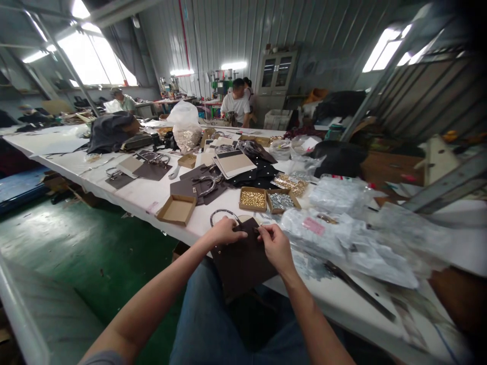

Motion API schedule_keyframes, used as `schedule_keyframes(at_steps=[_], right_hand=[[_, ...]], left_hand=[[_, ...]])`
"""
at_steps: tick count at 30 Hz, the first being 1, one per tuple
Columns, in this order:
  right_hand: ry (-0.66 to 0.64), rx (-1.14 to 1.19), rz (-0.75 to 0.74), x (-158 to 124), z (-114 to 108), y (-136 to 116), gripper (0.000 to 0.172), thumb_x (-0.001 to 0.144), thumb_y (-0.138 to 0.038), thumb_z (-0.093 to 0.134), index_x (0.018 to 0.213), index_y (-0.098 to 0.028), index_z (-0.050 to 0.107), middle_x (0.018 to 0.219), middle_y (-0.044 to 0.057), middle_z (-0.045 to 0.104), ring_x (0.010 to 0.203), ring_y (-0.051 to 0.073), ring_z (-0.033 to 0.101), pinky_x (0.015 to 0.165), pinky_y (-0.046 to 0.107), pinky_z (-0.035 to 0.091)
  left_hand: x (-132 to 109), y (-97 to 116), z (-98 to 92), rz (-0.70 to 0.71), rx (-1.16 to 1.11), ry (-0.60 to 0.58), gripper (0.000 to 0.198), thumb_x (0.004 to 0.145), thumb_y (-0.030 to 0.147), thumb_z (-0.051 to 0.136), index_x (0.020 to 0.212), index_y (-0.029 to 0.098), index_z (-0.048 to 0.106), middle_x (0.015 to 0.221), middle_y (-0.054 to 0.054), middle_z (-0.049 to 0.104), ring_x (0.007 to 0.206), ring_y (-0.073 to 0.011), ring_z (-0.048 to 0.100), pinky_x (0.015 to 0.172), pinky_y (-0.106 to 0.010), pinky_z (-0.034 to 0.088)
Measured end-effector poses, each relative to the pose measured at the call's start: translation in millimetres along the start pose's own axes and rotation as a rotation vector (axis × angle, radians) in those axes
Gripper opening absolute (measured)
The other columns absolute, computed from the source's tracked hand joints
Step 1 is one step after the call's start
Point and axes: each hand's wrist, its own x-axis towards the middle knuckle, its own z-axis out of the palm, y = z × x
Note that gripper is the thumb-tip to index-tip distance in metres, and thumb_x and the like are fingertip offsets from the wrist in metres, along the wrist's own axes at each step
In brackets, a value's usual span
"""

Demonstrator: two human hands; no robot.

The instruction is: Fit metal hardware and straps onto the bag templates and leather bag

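Observation:
A dark brown panel (243,263) with a looped handle (220,212) hangs over the table edge above my lap. My left hand (224,232) grips its upper left part, thumb lying on the face of the panel. At the upper right corner my right hand (274,243) is closed in a pinch; whatever small piece is between the fingertips is too small to name. Just beyond the panel stand a box of gold-coloured small fittings (253,198) and a box of silver-coloured small fittings (280,201). Left of them sits a shallow cardboard box (177,210).
More dark panels with handles (201,185) and beige cards (235,163) are piled behind the boxes. Plastic bags (323,228) crowd the right, near a long dark flat strip (361,291). A co-worker (236,104) in a white shirt is across the table (133,203).

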Motion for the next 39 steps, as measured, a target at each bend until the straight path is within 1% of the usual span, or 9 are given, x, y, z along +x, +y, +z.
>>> schedule_keyframes(at_steps=[3, 8, 11, 16, 20, 23, 26, 33, 39], right_hand=[[-0.027, 0.046, 0.027, -3.2, -5.8, 2.1, 0.056, 0.104, -0.08, 0.068, 0.105, -0.024, 0.073, 0.085, 0.006, 0.081, 0.082, 0.028, 0.076, 0.085, 0.041, 0.057], [-0.044, 0.129, 0.09, -6.0, -16.8, -1.2, 0.062, 0.099, -0.085, 0.072, 0.102, -0.023, 0.075, 0.081, 0.006, 0.08, 0.077, 0.027, 0.074, 0.079, 0.04, 0.057], [-0.095, 0.176, 0.117, -10.1, -21.6, -7.4, 0.06, 0.099, -0.083, 0.075, 0.101, -0.023, 0.075, 0.079, 0.006, 0.079, 0.077, 0.025, 0.072, 0.081, 0.039, 0.056], [-0.149, 0.264, 0.16, -14.8, -23.3, -12.3, 0.057, 0.097, -0.08, 0.078, 0.101, -0.023, 0.074, 0.077, 0.003, 0.077, 0.075, 0.024, 0.072, 0.078, 0.036, 0.055], [-0.126, 0.191, 0.155, -16.4, -23.4, -14.7, 0.058, 0.096, -0.08, 0.08, 0.104, -0.023, 0.075, 0.076, 0.003, 0.076, 0.073, 0.024, 0.073, 0.075, 0.036, 0.057], [-0.049, 0.122, 0.071, -24.4, -23.2, -29.4, 0.052, 0.099, -0.074, 0.08, 0.109, -0.023, 0.078, 0.113, 0.012, 0.085, 0.077, 0.024, 0.078, 0.078, 0.04, 0.063], [0.012, 0.134, -0.116, -37.9, -23.2, -52.0, 0.035, 0.105, -0.062, 0.078, 0.111, -0.027, 0.078, 0.154, 0.013, 0.075, 0.096, 0.027, 0.083, 0.087, 0.044, 0.069], [-0.206, -0.112, -0.228, -48.0, -29.8, -62.3, 0.027, 0.11, -0.055, 0.07, 0.113, -0.033, 0.086, 0.118, 0.008, 0.088, 0.113, 0.035, 0.082, 0.105, 0.052, 0.066], [-0.151, -0.183, -0.191, -46.1, -34.8, -48.8, 0.023, 0.105, -0.05, 0.077, 0.108, -0.033, 0.091, 0.112, 0.007, 0.09, 0.101, 0.033, 0.084, 0.09, 0.045, 0.066]], left_hand=[[7.6, -0.3, 6.6, 0.042, -0.104, 0.018, 0.043, 0.092, 0.061, 0.084, 0.098, 0.018, 0.086, 0.1, -0.014, 0.083, 0.092, -0.0296, 0.077, 0.077, -0.033, 0.053], [11.6, -8.1, 3.6, -0.021, -0.346, -0.142, 0.051, 0.086, 0.07, 0.088, 0.09, 0.019, 0.083, 0.086, -0.007, 0.081, 0.075, -0.0234, 0.071, 0.065, -0.03, 0.047], [5.5, -10.9, -1.6, -0.077, -0.473, -0.155, 0.051, 0.08, 0.067, 0.095, 0.091, 0.018, 0.085, 0.088, -0.007, 0.084, 0.078, -0.0231, 0.073, 0.066, -0.029, 0.05], [-13.3, -1.3, -6.3, -0.017, -0.687, -0.356, 0.049, 0.079, 0.059, 0.099, 0.108, 0.02, 0.09, 0.103, -0.008, 0.089, 0.089, -0.0265, 0.079, 0.077, -0.031, 0.06], [-21.5, 5.3, 0.6, -0.153, -0.682, -0.325, 0.039, 0.079, 0.049, 0.1, 0.103, 0.02, 0.09, 0.098, -0.007, 0.088, 0.083, -0.0265, 0.079, 0.073, -0.032, 0.06], [-24.9, 8.0, 8.5, -0.185, -0.758, -0.298, 0.035, 0.079, 0.041, 0.098, 0.105, 0.019, 0.09, 0.1, -0.008, 0.088, 0.086, -0.0279, 0.079, 0.074, -0.033, 0.06], [-29.7, 13.1, 13.6, -0.138, -0.845, -0.242, 0.034, 0.079, 0.035, 0.096, 0.108, 0.019, 0.089, 0.109, -0.009, 0.089, 0.096, -0.0283, 0.08, 0.081, -0.033, 0.061], [-40.5, 23.0, 12.6, -0.126, -0.663, -0.201, 0.028, 0.081, 0.033, 0.091, 0.103, 0.017, 0.089, 0.092, -0.006, 0.084, 0.082, -0.023, 0.073, 0.073, -0.029, 0.053], [-37.7, 20.7, 23.8, -0.231, -0.708, -0.258, 0.028, 0.077, 0.029, 0.097, 0.099, 0.018, 0.086, 0.09, -0.007, 0.084, 0.081, -0.0243, 0.074, 0.072, -0.03, 0.056]])
